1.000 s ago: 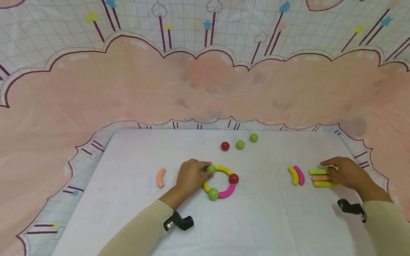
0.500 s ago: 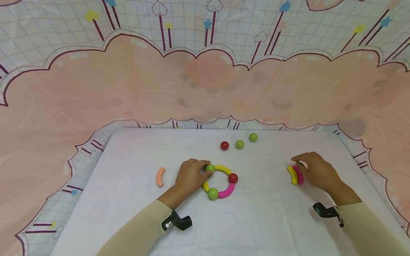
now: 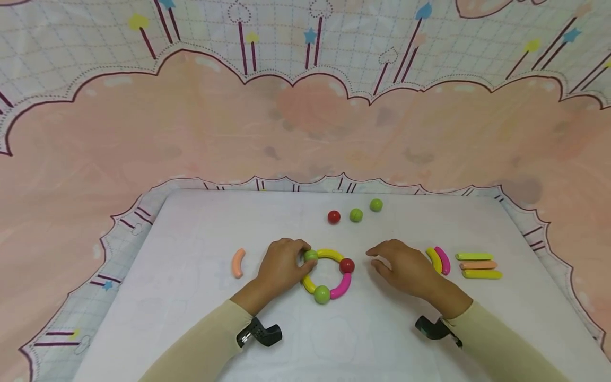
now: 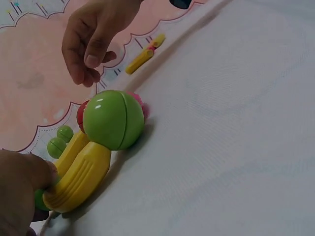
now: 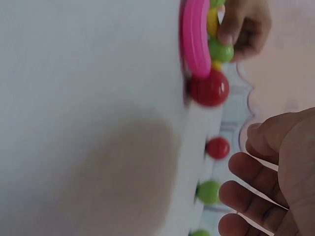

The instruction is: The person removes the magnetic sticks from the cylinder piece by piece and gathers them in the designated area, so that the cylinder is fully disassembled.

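Note:
On the white table lies a ring of balls and curved rods: two green balls, a red ball [image 3: 347, 266], yellow curved rods [image 3: 330, 254] and a pink curved rod [image 3: 341, 286]. My left hand [image 3: 282, 267] pinches the green ball [image 3: 311, 255] at the ring's upper left between thumb and fingers. The other green ball [image 4: 113, 119] looms large in the left wrist view, joined to a ridged yellow rod [image 4: 81, 177]. My right hand [image 3: 400, 267] hovers just right of the ring, fingers loosely bent and holding nothing; its fingertips point toward the red ball [image 5: 210, 88].
Behind the ring sit a loose red ball [image 3: 334, 217] and two green balls [image 3: 356, 215]. An orange curved rod [image 3: 237, 263] lies at left. Right of my right hand are a yellow curved rod [image 3: 434, 260], a pink one [image 3: 443, 260] and several straight rods [image 3: 479, 265].
My right hand has swept left from the straight rods, past the curved pair, to beside the ring. My left hand stays at the green ball; the ring has shifted slightly.

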`<state>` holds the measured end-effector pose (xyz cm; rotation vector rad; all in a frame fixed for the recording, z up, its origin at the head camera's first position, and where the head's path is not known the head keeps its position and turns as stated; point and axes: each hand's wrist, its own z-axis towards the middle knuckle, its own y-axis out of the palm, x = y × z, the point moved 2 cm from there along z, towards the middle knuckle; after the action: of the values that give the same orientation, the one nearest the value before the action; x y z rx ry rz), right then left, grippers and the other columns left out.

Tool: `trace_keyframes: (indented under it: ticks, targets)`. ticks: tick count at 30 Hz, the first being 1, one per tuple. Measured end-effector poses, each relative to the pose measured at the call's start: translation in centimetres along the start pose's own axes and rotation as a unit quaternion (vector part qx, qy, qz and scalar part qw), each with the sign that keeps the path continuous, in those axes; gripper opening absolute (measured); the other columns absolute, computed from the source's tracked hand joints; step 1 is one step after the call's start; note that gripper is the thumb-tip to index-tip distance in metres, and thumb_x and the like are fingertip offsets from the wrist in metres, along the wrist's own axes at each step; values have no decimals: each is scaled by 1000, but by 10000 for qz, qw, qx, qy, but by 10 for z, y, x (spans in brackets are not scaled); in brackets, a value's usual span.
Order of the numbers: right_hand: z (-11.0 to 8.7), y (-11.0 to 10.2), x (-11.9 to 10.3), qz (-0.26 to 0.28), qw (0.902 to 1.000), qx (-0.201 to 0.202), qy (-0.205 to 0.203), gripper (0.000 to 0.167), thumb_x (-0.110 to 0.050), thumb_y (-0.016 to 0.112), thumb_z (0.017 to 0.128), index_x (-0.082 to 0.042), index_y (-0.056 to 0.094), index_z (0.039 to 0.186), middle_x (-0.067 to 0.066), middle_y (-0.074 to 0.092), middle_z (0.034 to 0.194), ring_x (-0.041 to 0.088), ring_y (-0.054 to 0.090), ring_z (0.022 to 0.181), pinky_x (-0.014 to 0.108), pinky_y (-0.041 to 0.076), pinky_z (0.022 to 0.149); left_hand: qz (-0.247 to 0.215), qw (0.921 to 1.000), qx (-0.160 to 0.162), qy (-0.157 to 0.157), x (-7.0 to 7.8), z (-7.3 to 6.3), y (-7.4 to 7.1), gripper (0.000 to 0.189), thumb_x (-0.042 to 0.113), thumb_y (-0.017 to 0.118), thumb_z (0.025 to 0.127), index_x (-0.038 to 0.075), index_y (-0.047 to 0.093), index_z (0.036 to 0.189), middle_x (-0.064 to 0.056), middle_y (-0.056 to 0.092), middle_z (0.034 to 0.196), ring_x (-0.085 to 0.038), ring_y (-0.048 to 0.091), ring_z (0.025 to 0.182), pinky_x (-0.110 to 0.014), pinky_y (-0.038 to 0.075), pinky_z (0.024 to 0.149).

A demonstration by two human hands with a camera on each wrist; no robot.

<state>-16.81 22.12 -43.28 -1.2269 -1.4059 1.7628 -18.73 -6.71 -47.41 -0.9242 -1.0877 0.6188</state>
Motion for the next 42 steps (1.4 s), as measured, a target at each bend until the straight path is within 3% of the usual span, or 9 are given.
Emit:
trace_keyframes:
  ticks: [8,15,21,26,35,42]
  targets:
    - [21,18,-33,183,9998,-118,42,33,-29,78,92,-18,72,122,1,68,122,24,60,121,45,55,93,160,9998,-91,99,1,-1,0,35,42,78,89,14,75,109,6,66,88,-15,57,90,-42,44,97]
    - [43,34,-48,583,9983,-78,56,33,-26,78,93,-14,72,123,0,69,120,20,61,117,39,53,96,335,9993,-55,151,2,-1,1,36,42,77,88,14,74,112,5,68,91,-19,59,97,-43,43,97]
    - [61,42,-54,867,9936,-438,581,36,-26,79,92,-11,71,124,-3,68,103,13,60,89,30,54,80,424,9987,-23,267,4,-1,1,35,40,78,87,17,76,114,6,71,93,-21,61,100,-44,43,96]
    - [64,42,-54,821,9927,-584,670,35,-25,79,92,-9,72,123,-4,66,96,13,56,83,29,52,76,360,9991,-47,220,8,-1,0,35,39,80,87,16,76,113,4,73,97,-23,61,102,-47,42,98]
    - [56,41,-51,641,9960,-396,483,35,-26,81,91,-11,72,122,-2,68,106,12,60,90,30,55,80,519,9984,12,241,9,0,1,35,39,80,86,13,75,109,2,73,95,-25,62,104,-47,43,99]
    - [62,48,-52,491,9970,-244,549,30,-25,82,89,-11,76,115,-4,68,95,13,56,85,29,53,77,401,9990,-15,191,12,-1,3,33,38,81,86,14,75,108,3,72,93,-24,62,101,-47,42,99]
